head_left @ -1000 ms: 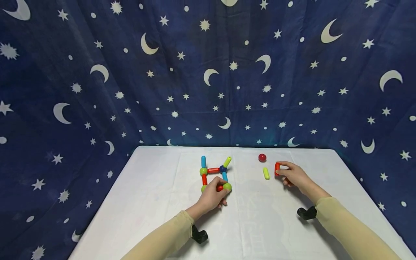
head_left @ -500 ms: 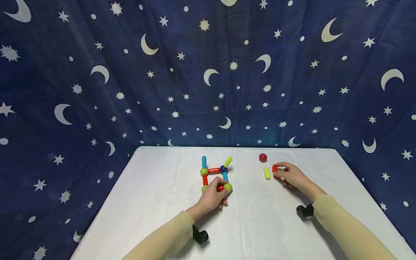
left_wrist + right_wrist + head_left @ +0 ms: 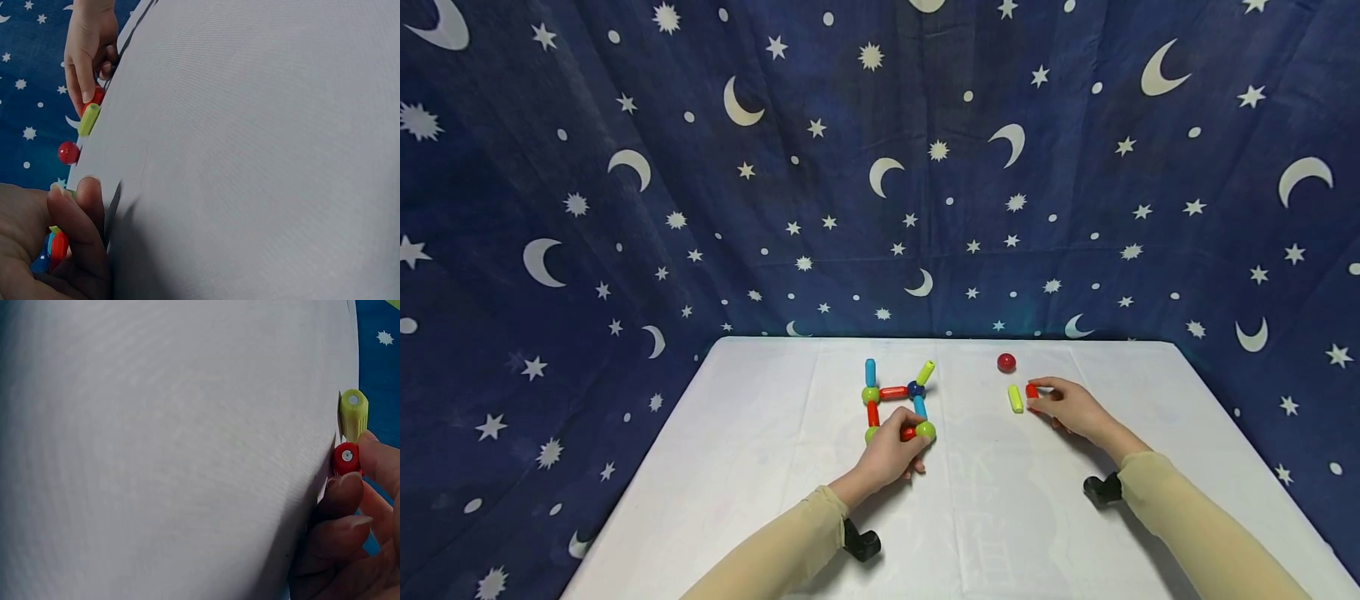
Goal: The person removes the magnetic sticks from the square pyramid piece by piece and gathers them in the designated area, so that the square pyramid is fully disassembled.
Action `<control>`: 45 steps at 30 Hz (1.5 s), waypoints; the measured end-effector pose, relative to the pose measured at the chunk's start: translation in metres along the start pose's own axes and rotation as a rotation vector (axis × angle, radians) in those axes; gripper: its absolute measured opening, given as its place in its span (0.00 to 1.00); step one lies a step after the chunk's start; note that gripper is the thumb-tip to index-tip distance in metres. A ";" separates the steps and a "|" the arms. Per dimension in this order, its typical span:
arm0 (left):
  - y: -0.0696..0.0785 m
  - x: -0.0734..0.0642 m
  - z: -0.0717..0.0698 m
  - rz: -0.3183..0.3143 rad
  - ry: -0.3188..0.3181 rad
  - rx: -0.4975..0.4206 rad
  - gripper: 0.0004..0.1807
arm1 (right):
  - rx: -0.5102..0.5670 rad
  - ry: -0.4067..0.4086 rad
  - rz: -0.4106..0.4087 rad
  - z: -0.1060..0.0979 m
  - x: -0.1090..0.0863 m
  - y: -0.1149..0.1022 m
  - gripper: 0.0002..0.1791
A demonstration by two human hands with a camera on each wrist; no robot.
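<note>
In the lower middle of the head view, the left hand [image 3: 891, 452] lies on the white table [image 3: 760, 467] with its fingers curled around the near edge of the magnetic stick-and-ball figure [image 3: 895, 400], gripping a red stick [image 3: 908, 433] beside a green ball [image 3: 926, 430]. To the right, a little farther, the right hand [image 3: 1067, 410] pinches a short red stick [image 3: 1032, 391] between thumb and fingers, its end just beside a loose yellow-green stick [image 3: 1015, 398] that lies on the table. Behind them, a red ball [image 3: 1006, 362] rests alone. At the far end of the figure, a blue stick [image 3: 870, 372] and a yellow-green stick [image 3: 925, 372] point away from the person. A dark blue curtain [image 3: 625, 208] with white moons and stars fills the upper frame. I can read no writing or brand on anything.
</note>
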State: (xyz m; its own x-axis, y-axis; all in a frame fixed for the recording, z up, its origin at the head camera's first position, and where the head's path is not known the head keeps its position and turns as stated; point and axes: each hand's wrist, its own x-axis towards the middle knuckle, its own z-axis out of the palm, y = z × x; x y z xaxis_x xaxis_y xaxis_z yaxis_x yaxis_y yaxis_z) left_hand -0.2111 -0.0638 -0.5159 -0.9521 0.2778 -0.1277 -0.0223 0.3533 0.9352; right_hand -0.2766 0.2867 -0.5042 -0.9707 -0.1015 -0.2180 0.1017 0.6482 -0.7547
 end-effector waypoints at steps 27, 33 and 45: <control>0.001 0.000 0.000 0.006 0.008 0.013 0.15 | -0.001 0.146 -0.015 0.001 -0.001 0.000 0.32; 0.002 -0.002 -0.003 0.006 -0.004 0.031 0.16 | 0.072 0.356 -0.179 0.016 -0.011 -0.026 0.19; 0.007 -0.010 -0.009 0.033 -0.212 0.158 0.12 | 0.217 -0.061 -0.196 0.074 -0.012 -0.075 0.25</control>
State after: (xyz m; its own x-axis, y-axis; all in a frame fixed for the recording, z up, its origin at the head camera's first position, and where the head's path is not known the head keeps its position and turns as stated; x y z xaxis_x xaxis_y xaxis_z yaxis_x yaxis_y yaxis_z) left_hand -0.2048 -0.0725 -0.5054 -0.8658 0.4670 -0.1800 0.0716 0.4715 0.8789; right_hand -0.2563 0.1834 -0.4911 -0.9621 -0.2587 -0.0866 -0.0362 0.4357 -0.8994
